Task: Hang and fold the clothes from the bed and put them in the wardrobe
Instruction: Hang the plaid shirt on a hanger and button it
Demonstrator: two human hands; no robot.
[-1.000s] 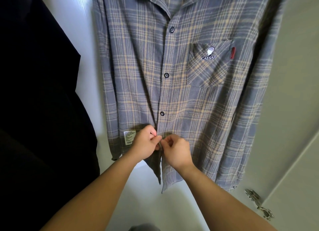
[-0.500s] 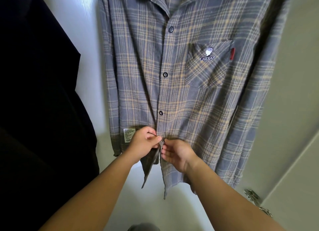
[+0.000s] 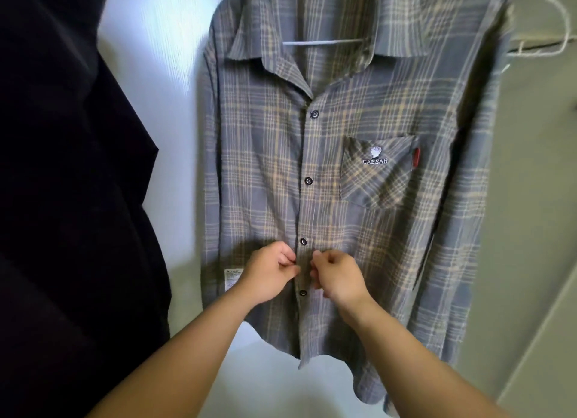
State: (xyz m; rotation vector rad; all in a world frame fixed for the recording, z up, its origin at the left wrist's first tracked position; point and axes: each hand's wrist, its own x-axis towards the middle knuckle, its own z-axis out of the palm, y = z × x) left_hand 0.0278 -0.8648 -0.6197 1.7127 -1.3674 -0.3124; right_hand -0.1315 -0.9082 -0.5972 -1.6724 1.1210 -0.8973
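With left hand (image 3: 271,272) and right hand (image 3: 338,277), fingers curled, pinches the button strip of the plaid shirt (image 3: 359,230) from either side, between the two lower buttons (image 3: 303,241). Hangs buttoned on a white hanger (image 3: 321,42) against a pale panel (image 3: 175,136), just right of a dark garment (image 3: 62,199).

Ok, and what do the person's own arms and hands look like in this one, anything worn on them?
Both forearms are bare up to the frame's bottom edge: no sleeves or cuffs show. The left hand and right hand carry no gloves, and no ring, watch or bracelet is visible. The only sleeves in view belong to the hanging plaid shirt.
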